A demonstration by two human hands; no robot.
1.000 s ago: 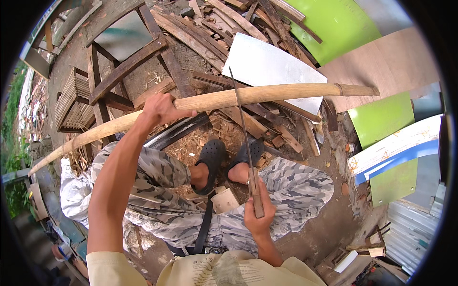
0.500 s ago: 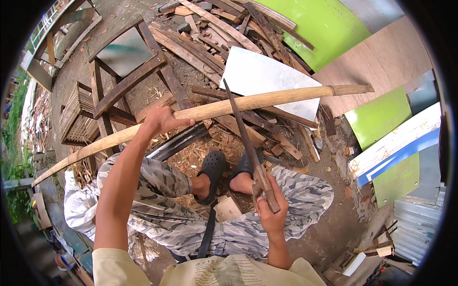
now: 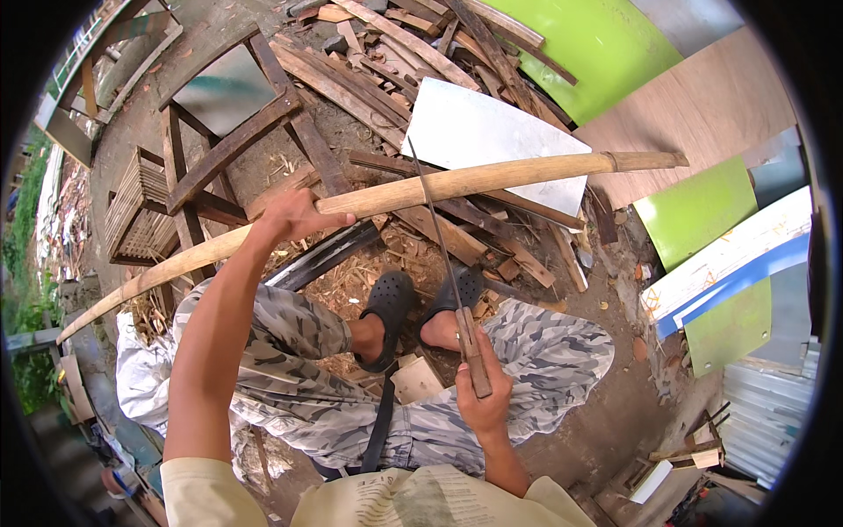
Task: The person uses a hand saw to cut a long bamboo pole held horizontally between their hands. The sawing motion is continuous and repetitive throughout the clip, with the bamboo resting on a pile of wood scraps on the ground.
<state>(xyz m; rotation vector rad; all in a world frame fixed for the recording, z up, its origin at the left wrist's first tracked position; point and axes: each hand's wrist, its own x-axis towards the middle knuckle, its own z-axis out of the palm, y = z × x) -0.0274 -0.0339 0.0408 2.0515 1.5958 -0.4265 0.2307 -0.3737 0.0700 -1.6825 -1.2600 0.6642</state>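
Note:
A long, pale bamboo pole (image 3: 509, 177) crosses in front of me, running from the far left up to the right. Around its middle my left hand (image 3: 297, 216) is closed, the thumb lying along the pole toward the right. The wooden handle of a handsaw is gripped in my right hand (image 3: 486, 397), above my right thigh. Its thin dark blade (image 3: 445, 250), seen almost edge-on, reaches away from me and meets the pole right of my left hand. Whether the teeth have cut into the bamboo I cannot tell.
Several scrap boards (image 3: 351, 83) lie heaped beyond the pole, beside a white panel (image 3: 483, 132). A wooden frame (image 3: 237, 145) and a slatted crate (image 3: 145, 211) stand at the left. Green sheets (image 3: 694, 215) and corrugated metal (image 3: 764, 413) lie right. My clogs (image 3: 388, 316) rest on chip-covered ground.
The saw's handle and my right hand have shifted left and a little toward me. The blade has turned more edge-on. My left hand and the pole stay nearly in place.

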